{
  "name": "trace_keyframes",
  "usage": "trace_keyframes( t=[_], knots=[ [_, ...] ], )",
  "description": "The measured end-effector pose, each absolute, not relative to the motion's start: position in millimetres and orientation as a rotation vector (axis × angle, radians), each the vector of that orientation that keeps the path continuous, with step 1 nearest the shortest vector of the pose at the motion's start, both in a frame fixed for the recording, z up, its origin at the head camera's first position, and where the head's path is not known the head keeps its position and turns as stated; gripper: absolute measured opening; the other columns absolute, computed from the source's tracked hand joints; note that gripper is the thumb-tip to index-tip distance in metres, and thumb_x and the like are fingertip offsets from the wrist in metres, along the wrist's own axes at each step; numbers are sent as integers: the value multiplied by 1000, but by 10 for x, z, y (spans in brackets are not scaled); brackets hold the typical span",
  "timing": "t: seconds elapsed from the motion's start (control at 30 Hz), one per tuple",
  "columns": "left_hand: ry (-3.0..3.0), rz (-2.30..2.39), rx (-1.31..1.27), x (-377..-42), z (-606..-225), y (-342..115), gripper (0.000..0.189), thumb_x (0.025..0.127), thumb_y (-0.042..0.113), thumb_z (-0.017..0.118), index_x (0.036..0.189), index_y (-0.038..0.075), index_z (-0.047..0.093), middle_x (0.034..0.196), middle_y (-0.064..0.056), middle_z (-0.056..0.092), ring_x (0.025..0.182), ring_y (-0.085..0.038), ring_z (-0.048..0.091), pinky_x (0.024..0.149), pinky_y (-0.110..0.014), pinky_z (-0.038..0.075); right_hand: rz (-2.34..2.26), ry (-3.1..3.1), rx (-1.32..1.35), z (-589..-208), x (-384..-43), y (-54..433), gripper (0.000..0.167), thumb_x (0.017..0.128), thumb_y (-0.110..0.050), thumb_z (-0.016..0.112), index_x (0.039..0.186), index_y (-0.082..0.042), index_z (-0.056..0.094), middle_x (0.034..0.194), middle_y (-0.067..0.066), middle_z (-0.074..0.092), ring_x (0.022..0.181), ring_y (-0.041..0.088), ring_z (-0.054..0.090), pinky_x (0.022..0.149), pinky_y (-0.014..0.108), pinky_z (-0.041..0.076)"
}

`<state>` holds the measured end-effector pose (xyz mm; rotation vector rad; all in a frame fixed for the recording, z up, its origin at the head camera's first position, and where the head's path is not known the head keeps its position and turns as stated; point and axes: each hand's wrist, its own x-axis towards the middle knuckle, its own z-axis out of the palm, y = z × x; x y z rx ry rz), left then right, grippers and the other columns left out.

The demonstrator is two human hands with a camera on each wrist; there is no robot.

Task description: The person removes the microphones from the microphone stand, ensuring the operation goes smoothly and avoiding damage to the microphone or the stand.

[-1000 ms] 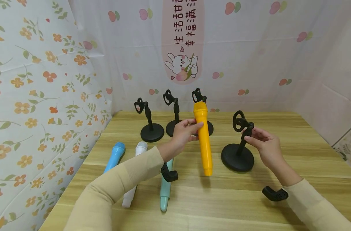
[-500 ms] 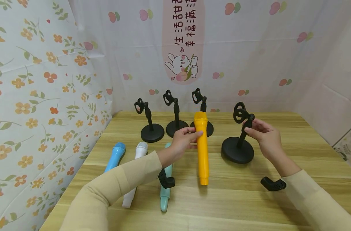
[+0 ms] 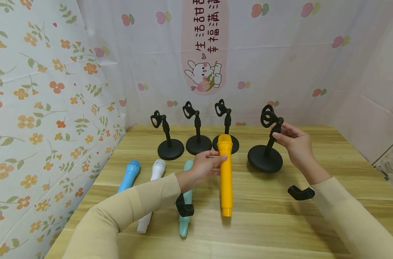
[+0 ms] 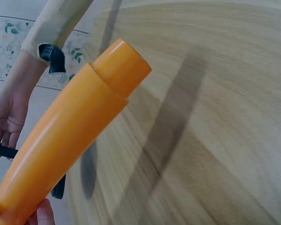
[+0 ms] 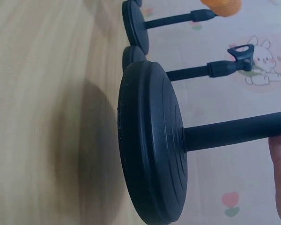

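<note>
My left hand [image 3: 205, 166] grips a yellow microphone [image 3: 226, 180] around its upper body, head end pointing away from me. In the left wrist view the tail of the orange-looking microphone [image 4: 70, 131] hangs over the wood, casting a shadow. With thumb and fingers my right hand [image 3: 295, 142] pinches the pole of a black microphone stand [image 3: 265, 158]. That stand's round base [image 5: 152, 140] is lifted off the table, its shadow lying apart from it in the right wrist view. The stand's clip [image 3: 268, 116] holds nothing.
Three more black stands [image 3: 170, 149] stand in a row at the back, their clips without microphones. Left of my left hand lie a blue microphone [image 3: 129, 176], a white microphone [image 3: 157, 169] and a mint-green microphone [image 3: 184, 223]. A printed cloth hangs behind the wooden table [image 3: 248, 230].
My right hand has carried the stand away from me, toward the back. My left hand has brought the yellow microphone nearer to me and slightly left. The other microphones and stands have stayed put.
</note>
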<state>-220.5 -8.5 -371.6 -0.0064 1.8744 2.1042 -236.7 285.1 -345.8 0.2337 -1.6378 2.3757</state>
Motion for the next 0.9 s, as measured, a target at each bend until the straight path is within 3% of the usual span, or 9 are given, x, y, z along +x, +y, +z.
trace_keyframes(
  t=[0.3,0.9],
  knots=[
    [1876,2076,0,-2183,-3793,-91,35,88,21,75,114,0,63,102,-12,68,83,-24,69,71,-39,59,2377,-1634,183,-3414,-2541,2872,31,86,11,66,108,-10,74,96,5,63,85,11,67,76,26,55],
    [1952,1944,-90,-2093,-3926,-84,36,87,20,75,112,-2,63,97,-12,68,82,-23,69,68,-36,59,2301,-1750,85,-3375,-2850,2923,31,83,-1,75,109,-16,70,102,4,60,86,9,68,78,26,55]
  ],
)
